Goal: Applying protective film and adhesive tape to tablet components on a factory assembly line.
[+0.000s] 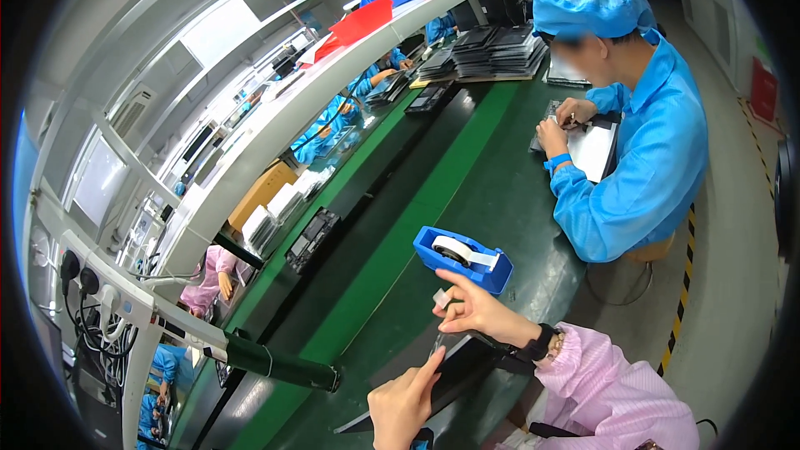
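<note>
Clear strip: a thin, see-through, glossy strip (pixel 437 343) shows faintly in the gap between the two hands, above the table; its edges and ends are hard to make out.
Whitish piece: a small, translucent, squarish piece (pixel 442 299) sits at the fingers of the right hand (pixel 487 317); how it is attached is unclear.
Right hand: index finger stretched out, thumb and a bent finger narrowed together by the strip's upper end; whether they grip it, I cannot tell.
Left hand (pixel 406 398): thumb and index finger close together at the strip's lower end; a firm hold cannot be made out, and the wrist is cut off by the lower edge.
Dark panel: a flat, black, thin-edged panel (pixel 457 382) lies below the hands, partly covered by them.
Tape dispenser: a blue plastic dispenser (pixel 490 282) with a white roll stands on the green table (pixel 392 283), just beyond the right hand.
Sleeve: pink striped cloth (pixel 612 387) covers the right forearm, with a black wristband (pixel 542 342) at its cuff.
Co-worker: a person in blue cap and smock (pixel 646 150) bends over a pale flat item (pixel 597 154), partly hidden by the arms.
</note>
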Tool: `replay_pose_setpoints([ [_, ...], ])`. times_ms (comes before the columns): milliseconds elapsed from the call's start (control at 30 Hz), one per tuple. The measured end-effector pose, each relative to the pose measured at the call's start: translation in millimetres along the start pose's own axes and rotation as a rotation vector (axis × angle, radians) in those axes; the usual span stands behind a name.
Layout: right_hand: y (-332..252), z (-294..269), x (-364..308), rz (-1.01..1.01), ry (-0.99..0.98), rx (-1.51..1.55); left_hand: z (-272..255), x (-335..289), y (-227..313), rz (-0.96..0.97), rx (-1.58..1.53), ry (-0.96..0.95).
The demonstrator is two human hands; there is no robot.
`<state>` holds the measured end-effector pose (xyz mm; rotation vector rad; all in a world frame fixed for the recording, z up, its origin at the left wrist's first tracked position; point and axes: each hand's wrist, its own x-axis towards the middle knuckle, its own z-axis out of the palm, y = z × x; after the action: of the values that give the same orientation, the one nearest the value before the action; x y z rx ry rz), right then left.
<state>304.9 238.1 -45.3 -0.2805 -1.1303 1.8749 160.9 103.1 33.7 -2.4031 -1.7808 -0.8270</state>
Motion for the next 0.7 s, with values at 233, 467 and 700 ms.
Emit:
replay_pose_setpoints([
  [233,11,-18,0,0.013,0.109,-0.043,-6,12,8,-0.001,-0.028,0.019],
  [467,9,-7,-36,-0.205,0.127,-0.184,-6,15,-4,-0.018,0.061,-0.106],
  [700,44,6,-51,-0.136,0.220,-0.165,-2,19,-4,-0.002,0.098,-0.118],
])
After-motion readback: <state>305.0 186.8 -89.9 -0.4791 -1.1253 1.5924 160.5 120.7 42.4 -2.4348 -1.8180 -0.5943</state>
